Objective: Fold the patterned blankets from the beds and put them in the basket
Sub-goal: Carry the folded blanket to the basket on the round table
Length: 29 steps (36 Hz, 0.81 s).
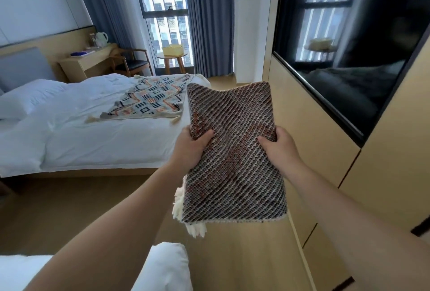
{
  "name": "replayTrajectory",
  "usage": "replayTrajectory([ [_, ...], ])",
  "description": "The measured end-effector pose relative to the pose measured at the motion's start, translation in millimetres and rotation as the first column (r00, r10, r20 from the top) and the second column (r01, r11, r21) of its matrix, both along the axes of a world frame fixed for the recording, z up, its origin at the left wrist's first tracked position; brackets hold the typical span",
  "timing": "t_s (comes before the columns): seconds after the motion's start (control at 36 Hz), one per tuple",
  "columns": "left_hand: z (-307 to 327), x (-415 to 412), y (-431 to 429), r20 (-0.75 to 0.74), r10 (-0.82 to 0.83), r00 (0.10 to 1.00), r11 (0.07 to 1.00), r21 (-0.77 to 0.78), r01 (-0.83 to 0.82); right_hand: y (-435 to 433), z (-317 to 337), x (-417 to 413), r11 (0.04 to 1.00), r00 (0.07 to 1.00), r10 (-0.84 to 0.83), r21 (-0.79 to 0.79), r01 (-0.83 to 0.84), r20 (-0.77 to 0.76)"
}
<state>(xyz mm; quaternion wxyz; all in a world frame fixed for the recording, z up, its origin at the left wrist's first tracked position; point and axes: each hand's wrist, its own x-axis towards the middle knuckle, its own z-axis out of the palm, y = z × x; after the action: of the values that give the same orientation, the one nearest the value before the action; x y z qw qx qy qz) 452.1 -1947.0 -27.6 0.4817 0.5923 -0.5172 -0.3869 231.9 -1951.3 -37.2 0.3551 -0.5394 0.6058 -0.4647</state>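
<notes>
Left to right: a second patterned blanket point(152, 100) lies unfolded on the white bed point(93, 132); left hand point(190, 146) and right hand point(278, 148) grasp opposite edges of the folded blanket point(232, 155), held in mid-air. The yellow basket point(172, 49) sits on a round table point(172, 57) by the window.

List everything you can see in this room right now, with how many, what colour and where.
Folded blanket: one, dark woven, cream fringe, held in both hands.
Spread blanket: one, cream with black and orange pattern, on the far bed.
Basket: one, yellow, on the round table.
Round table: one, wood, by the window.
Far bed: one, white linen, left.
Chair: one, wood, dark seat, beside the desk.
Desk: one, wood, by the wall.
Kettle: one, pale, on the desk.
Curtains: grey-blue, flanking the window.
Left hand, right hand: gripping the blanket's sides.
</notes>
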Motion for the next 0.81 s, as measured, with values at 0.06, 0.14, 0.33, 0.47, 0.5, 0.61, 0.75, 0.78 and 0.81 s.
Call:
replayTrajectory([
  [0.06, 1.9, -12.9, -34.5, 0.004, -0.010, 1.000, 1.000, 0.025, 0.010, -36.8, 0.1, -13.7, 1.000, 1.000, 0.007, 0.002, -0.007, 0.008],
  [0.14, 5.4, -27.6, -77.6, -0.014, -0.030, 0.999, 0.998, 0.059, 0.031, -81.5, 1.9, -31.3, 0.999, 1.000, 0.029, 0.015, -0.029, 0.002],
  [0.33, 39.5, -61.8, -177.0, 0.046, 0.014, 0.999, 1.000, -0.012, -0.013, -192.7, 43.5, -64.1, 0.997, 0.997, 0.066, -0.027, -0.067, -0.034],
  [0.47, 66.6, -66.4, -238.9, 0.052, 0.050, 0.997, 0.995, -0.086, -0.045, -258.3, 74.8, -67.6, 0.992, 0.995, 0.096, -0.081, -0.097, -0.025],
  [0.5, 69.6, -65.8, -245.2, 0.060, 0.061, 0.996, 0.994, -0.092, -0.055, -265.3, 79.3, -67.3, 0.991, 0.995, 0.097, -0.089, -0.099, -0.024],
  [0.61, 79.7, -64.3, -282.0, 0.061, 0.069, 0.996, 0.988, -0.141, -0.060, -303.4, 91.9, -64.4, 0.987, 0.995, 0.097, -0.128, -0.100, -0.027],
  [0.75, 72.4, -54.6, -352.6, 0.062, 0.048, 0.997, 0.986, -0.161, -0.037, -366.1, 87.4, -57.1, 0.988, 0.995, 0.082, -0.126, -0.087, -0.049],
  [0.78, 72.0, -53.4, -368.2, 0.055, 0.038, 0.998, 0.985, -0.169, -0.028, -381.5, 87.1, -55.8, 0.989, 0.996, 0.074, -0.127, -0.080, -0.054],
  [0.81, 72.4, -51.9, -384.8, 0.050, 0.030, 0.998, 0.984, -0.179, -0.021, -398.2, 87.8, -54.1, 0.989, 0.996, 0.063, -0.132, -0.070, -0.061],
])
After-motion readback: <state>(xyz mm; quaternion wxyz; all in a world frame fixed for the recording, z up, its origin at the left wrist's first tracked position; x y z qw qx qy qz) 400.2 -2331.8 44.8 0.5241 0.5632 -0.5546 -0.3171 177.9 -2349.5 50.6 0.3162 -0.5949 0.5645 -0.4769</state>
